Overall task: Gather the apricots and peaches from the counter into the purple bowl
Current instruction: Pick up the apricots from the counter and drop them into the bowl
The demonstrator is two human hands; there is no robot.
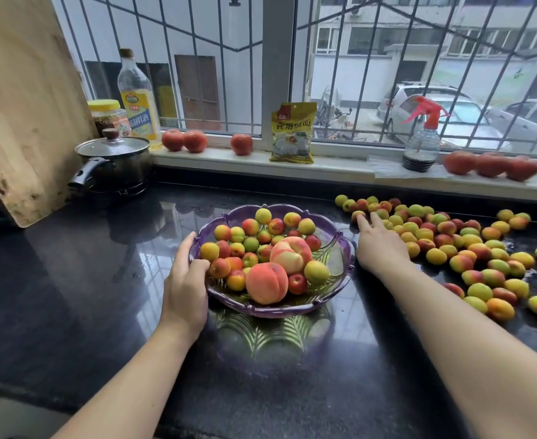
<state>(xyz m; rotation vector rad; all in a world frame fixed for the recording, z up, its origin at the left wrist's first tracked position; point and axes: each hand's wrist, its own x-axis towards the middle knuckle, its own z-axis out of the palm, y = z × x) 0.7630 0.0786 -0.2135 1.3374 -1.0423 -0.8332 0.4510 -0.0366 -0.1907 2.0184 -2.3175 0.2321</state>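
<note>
1. Receptacle: the translucent purple scalloped glass-like bowl (340,245) stands on the glossy black stone surface (86,280), near the middle of the view; it holds many small apricots and two large blush-orange peaches (267,282), the second resting just behind the first.

2. Outstanding stock: a broad scatter of small yellow, green and red apricots (469,248) lies on the surface to the right of the bowl, some touching one another, a few apart at the far right; no further peach can be confirmed among them.

3. Left hand (186,280): gripping the near-left rim of the bowl, thumb over the edge toward the fruit, fingers curled beneath the rim; judged to be steadying the bowl.

4. Right hand (376,245): stretched out flat with fingers spread and nearly straight, fingertips touching the nearest apricots at the left edge of the scatter; it has hold of nothing yet.

5. Handling assessment: the apricots appear light, round and liable to roll on the polished, seemingly damp surface; ripe skins bruise, so a cupped grasp of several at once, closing from above and behind, is judged suitable; dropping from height is inadvisable.

6. Bowl assessment: likely rigid, brittle and slippery; the load sits toward the left and front; a firm hold at the rim is prudent.

7. Progress: judged well short of half done.
</note>
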